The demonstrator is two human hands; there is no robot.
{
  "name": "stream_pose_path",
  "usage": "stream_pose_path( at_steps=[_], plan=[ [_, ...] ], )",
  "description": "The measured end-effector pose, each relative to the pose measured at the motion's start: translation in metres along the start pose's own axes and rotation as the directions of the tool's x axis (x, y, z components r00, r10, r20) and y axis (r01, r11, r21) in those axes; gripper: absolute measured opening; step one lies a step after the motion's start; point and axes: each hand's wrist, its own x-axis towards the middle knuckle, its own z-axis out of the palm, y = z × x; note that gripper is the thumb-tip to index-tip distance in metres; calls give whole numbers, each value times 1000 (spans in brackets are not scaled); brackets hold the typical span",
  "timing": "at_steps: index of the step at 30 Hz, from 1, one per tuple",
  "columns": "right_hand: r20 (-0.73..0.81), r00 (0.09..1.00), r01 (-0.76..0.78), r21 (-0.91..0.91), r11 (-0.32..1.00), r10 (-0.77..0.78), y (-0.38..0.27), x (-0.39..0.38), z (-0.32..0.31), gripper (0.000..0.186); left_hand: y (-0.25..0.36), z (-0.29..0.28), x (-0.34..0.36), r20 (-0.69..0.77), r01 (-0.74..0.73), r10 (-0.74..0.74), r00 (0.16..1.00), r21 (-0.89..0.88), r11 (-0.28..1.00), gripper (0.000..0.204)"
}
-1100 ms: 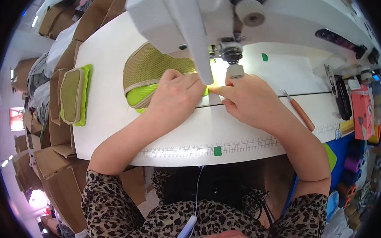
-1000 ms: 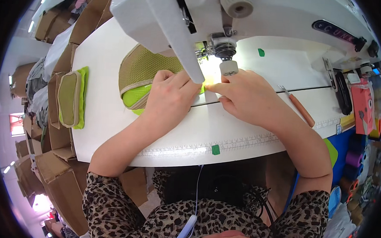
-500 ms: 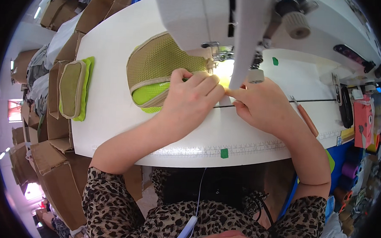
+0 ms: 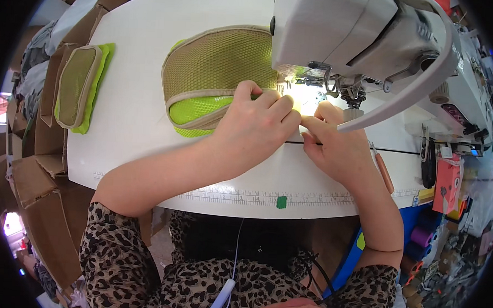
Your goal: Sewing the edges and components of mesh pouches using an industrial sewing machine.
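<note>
A tan and lime-green mesh piece (image 4: 220,62) with tan binding lies on the white table, its right side under the head of the sewing machine (image 4: 323,33). My left hand (image 4: 256,124) is closed on the near right edge of the mesh piece, fingers curled beside the lit needle area. Just right of it, my right hand (image 4: 337,147) is closed too, thumb and forefinger pinched close to the left fingertips. What the right fingers hold is hidden in the glare. A smaller tan and green mesh piece (image 4: 76,89) lies at the table's left edge.
A ruler strip (image 4: 228,197) with a green tape mark (image 4: 281,202) runs along the near edge. Right of my right hand lies a wooden-handled tool (image 4: 384,174). Farther right are black-handled scissors (image 4: 428,164) and a red box (image 4: 447,182). Cardboard boxes (image 4: 42,181) stand at left.
The view has shifted, so the machine head appears farther right and shows more of its side. Both hands keep nearly the same hold beside the needle.
</note>
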Motion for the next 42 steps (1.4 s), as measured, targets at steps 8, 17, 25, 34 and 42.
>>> stream_pose_path(
  at_steps=[8,17,25,34,42],
  plan=[
    [-69,996,55,80,995,-50,2,0,1,31,-6,1,-1,-19,54,-57,998,-117,992,7],
    [-65,996,65,56,996,-61,3,-2,0,23,-16,0,5,-12,90,-97,995,-266,960,6],
    [-111,988,113,6,994,-111,2,-4,2,24,-10,-3,6,11,-7,8,1000,-113,994,5],
    [-116,991,72,31,997,-68,-6,-6,7,11,5,0,6,-26,-8,7,1000,-41,999,10],
    [-79,997,24,29,999,-22,-7,-1,8,7,5,2,3,-24,-10,10,1000,18,1000,6]
  ],
)
